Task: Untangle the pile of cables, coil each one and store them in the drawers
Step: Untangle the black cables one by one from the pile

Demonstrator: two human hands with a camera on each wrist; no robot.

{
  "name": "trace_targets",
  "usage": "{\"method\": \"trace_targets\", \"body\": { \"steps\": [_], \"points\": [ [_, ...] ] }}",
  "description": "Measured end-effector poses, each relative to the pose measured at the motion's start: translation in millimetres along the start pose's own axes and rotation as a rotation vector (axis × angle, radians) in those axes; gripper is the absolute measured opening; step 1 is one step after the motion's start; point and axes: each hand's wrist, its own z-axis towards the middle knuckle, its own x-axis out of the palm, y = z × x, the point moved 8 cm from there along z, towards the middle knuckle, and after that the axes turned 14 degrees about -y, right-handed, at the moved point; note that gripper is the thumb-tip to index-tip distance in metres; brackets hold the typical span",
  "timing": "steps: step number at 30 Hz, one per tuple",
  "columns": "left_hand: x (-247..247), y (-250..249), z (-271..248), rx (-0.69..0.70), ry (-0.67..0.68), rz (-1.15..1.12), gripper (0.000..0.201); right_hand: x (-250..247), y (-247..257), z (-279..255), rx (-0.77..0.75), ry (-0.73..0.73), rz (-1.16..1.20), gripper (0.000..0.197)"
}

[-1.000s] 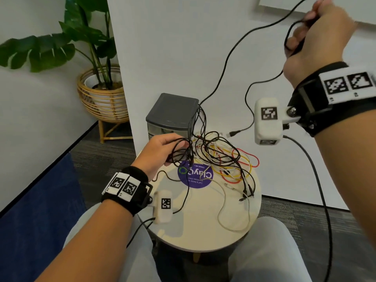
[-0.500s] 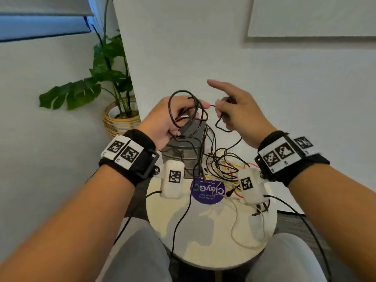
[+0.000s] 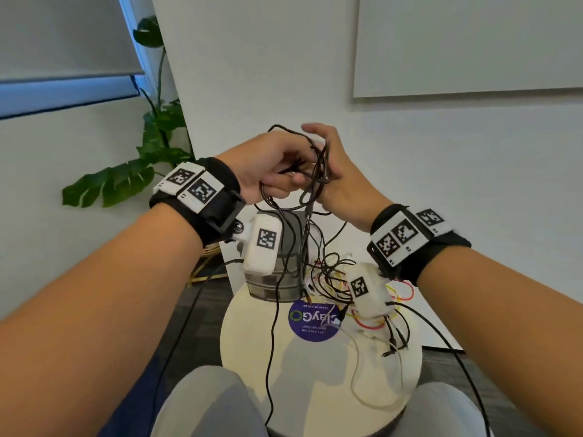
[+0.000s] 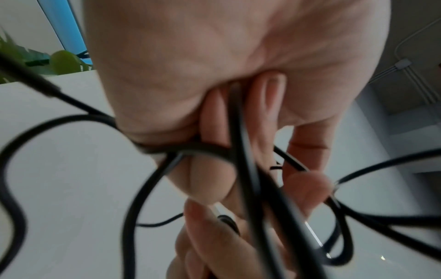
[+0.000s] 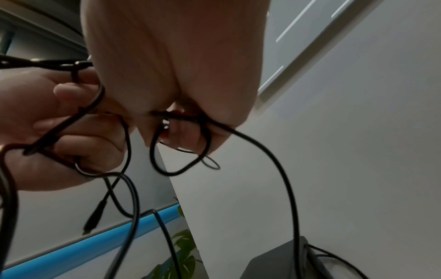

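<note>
Left hand (image 3: 271, 168): raised above the surface, grip curled tight round several loops of black cable (image 3: 318, 171); in the left wrist view, fingers (image 4: 207, 179) folded into the palm with strands running between them.
Right hand (image 3: 339, 181): close against the left hand, just touching it; grip pinching the same black cable, lower fingers (image 5: 181, 132) curled round a small loop, index finger lifted and blurred.
Black cable: bunched between both hands, strands hanging down to the cable pile (image 3: 334, 279); one plug end (image 5: 94, 217) dangling free below the left hand.
Cable pile: black, yellow, red and white leads tangled on the round surface (image 3: 252, 342), just beside the drawer unit (image 3: 285, 272).
Drawer unit: dark grey, at the back of the surface; front partly covered by the left wrist camera and hanging strands, drawers hard to count.
Hidden or unclear: which strands belong to which cable, impossible to tell; fingertips of both hands largely covered by cable; purple round sticker (image 3: 312, 320) partly under the pile.
Background: leafy plant (image 3: 126, 178) to the left, white wall behind.
</note>
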Motion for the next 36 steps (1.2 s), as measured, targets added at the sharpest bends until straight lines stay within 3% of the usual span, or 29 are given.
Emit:
{"method": "trace_targets", "body": {
  "steps": [2,4,5,8,11,15,18,21,24,26,29,31,34,36],
  "points": [
    [7,-3,0,-0.032,0.081,-0.008,0.039,2,1,0,-0.020,0.060,0.062,0.070],
    [13,-9,0,-0.057,0.165,-0.007,0.038,5,9,2,0.011,0.088,0.211,0.047],
    [14,-11,-1,-0.071,0.207,-0.016,0.039,7,17,2,-0.012,0.081,0.206,0.035],
    [17,-18,-3,-0.106,0.298,-0.059,0.045,5,29,4,-0.152,0.015,0.185,0.034],
    [13,-19,-1,-0.116,0.297,-0.102,0.044,-7,21,16,-0.063,-0.056,0.204,0.021],
    [11,2,3,-0.218,0.254,0.003,0.041,-9,10,17,-0.075,0.045,-0.038,0.060],
    [12,22,-2,-0.314,0.274,0.178,0.046,-3,4,0,-0.137,0.150,-0.136,0.050],
    [8,33,-4,-0.357,0.230,0.476,0.047,-9,2,-13,-0.203,0.123,-0.308,0.070],
    [6,36,-5,-0.364,0.221,0.690,0.045,-4,6,-17,-0.328,0.140,-0.458,0.078],
    [7,38,-6,-0.374,0.229,0.748,0.044,0,6,-16,-0.359,0.162,-0.455,0.071],
    [7,40,-8,-0.355,0.226,0.756,0.045,-6,6,-9,-0.400,0.109,-0.510,0.034],
    [6,34,-6,-0.267,0.185,0.738,0.038,-14,0,-6,-0.359,0.043,-0.529,0.016],
    [0,19,-4,-0.104,0.094,0.699,0.025,-37,-23,-2,-0.161,-0.124,-0.467,0.022],
    [-2,16,-9,-0.046,0.073,0.710,0.024,-56,-40,0,0.056,-0.307,-0.213,0.032]
  ]
}}
